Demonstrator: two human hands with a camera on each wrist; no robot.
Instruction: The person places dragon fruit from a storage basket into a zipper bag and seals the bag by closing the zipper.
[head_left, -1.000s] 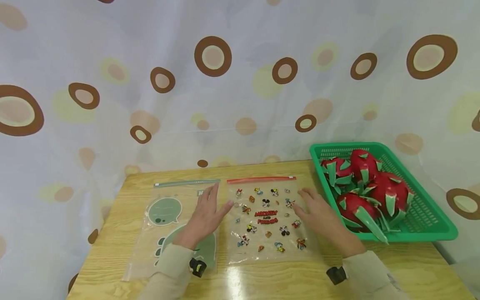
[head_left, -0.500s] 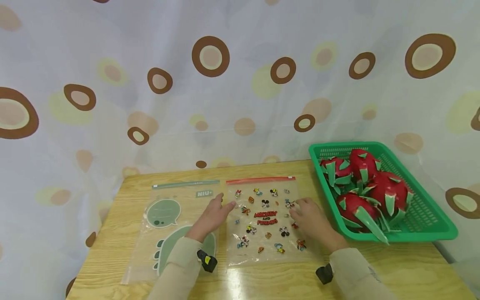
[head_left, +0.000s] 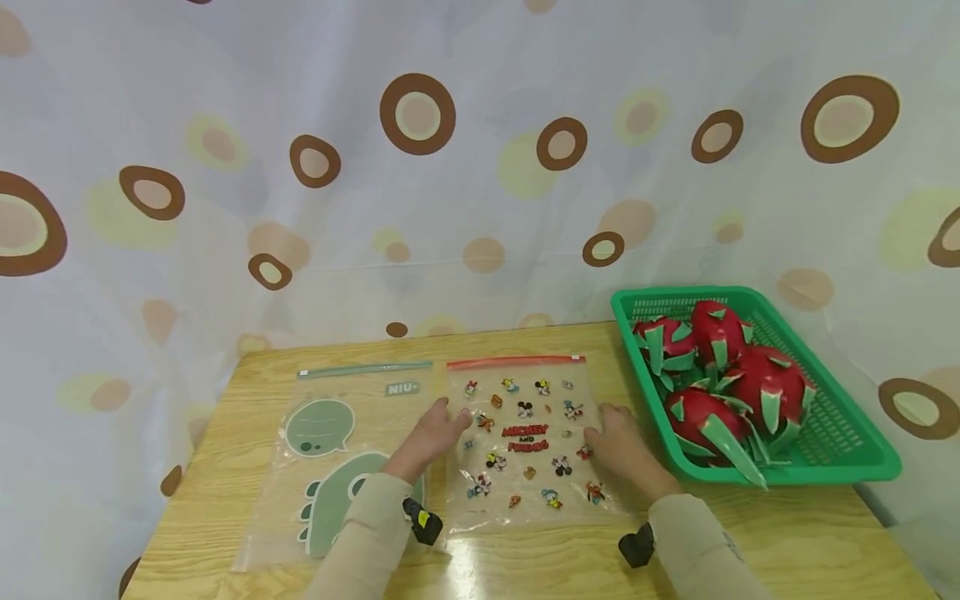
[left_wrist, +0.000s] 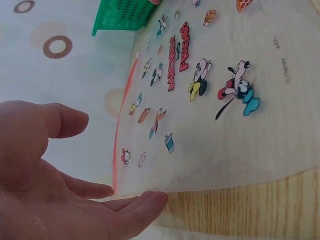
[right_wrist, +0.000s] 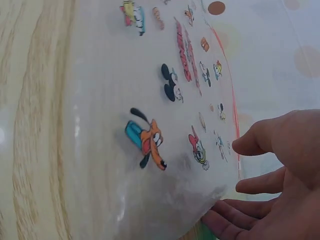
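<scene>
A clear zip bag (head_left: 536, 483) printed with cartoon figures and a red slider strip lies flat on the wooden table. My left hand (head_left: 429, 440) is at its left edge; in the left wrist view the thumb stands apart and the fingertips (left_wrist: 152, 200) meet the bag's edge. On the opposite side, my right hand (head_left: 624, 446) has its thumb over the bag, with lower fingertips (right_wrist: 215, 220) by the side edge. Neither hand pinches the film. Left of this bag lies another clear zip bag (head_left: 318, 427) with green dinosaur print, partly covered by my left forearm.
A green plastic basket (head_left: 832, 417) with several red dragon fruits (head_left: 772, 383) stands at the right, close to my right hand. Behind the wooden table (head_left: 187, 517) hangs a patterned curtain (head_left: 480, 167). Both forearms wear black wrist devices.
My left hand has come down and right, off the green-printed bag, to the cartoon bag's left edge. My right hand has drawn slightly lower along the right edge. Bags and basket stay put.
</scene>
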